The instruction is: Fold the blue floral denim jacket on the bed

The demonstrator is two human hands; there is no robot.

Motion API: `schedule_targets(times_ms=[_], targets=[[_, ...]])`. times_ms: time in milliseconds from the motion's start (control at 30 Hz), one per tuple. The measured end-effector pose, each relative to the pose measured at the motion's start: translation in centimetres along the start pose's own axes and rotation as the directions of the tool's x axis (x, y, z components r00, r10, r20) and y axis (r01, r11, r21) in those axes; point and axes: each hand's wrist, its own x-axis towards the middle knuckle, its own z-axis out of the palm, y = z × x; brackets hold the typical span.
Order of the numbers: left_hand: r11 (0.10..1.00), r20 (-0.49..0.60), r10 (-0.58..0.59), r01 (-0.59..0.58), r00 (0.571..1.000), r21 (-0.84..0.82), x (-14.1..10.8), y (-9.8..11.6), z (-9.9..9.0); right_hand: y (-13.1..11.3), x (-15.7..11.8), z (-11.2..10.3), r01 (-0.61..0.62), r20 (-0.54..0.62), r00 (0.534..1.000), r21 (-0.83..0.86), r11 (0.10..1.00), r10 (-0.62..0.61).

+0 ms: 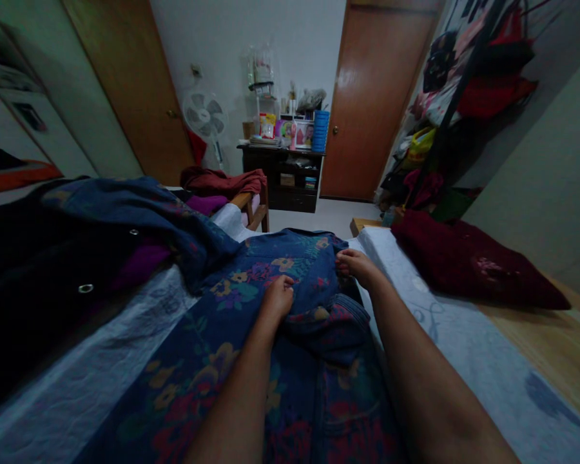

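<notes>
A dark blue denim jacket [241,341] with a print of yellow, red and purple flowers lies spread over the bed, reaching toward me. One sleeve [336,325] is folded across its body, with the cuff end toward the right. My left hand [279,295] is closed on the cloth near the middle, beside the folded sleeve. At the jacket's upper right edge, my right hand [355,265] has its fingers pinched on the fabric. The other sleeve [174,212] stretches left over a dark cloth.
A black cloth with metal eyelets [38,283] covers the left side. A maroon pillow [478,261] lies at right on the pale bedsheet [425,335]. Beyond the bed stand a dark cabinet [278,200], a white fan [205,113] and a wooden door [377,96]. Bags [493,77] hang at right.
</notes>
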Motion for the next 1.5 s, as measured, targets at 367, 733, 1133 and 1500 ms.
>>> schedule_targets(times_ms=[367,733,1133,1500], targets=[[0.991,-0.076,-0.009,-0.001,0.997,-0.135,0.5,-1.3,0.6,-0.9,-12.9,-0.8,0.218,0.295,0.951,-0.418,0.882,-0.095],[0.925,-0.111,-0.037,-0.008,0.993,-0.379,0.4,-1.6,0.3,-0.7,-28.0,1.8,0.415,0.376,0.902,-0.624,0.663,-0.211],[0.886,-0.108,0.035,-0.081,0.993,-0.456,0.5,-2.1,0.2,5.0,-28.4,0.6,0.083,-0.096,0.979,-0.621,0.779,-0.181],[0.910,-0.157,0.129,-0.180,0.979,-0.374,-1.0,-1.9,0.1,5.1,-28.8,2.5,-0.028,0.016,0.999,-0.146,0.989,0.031]])
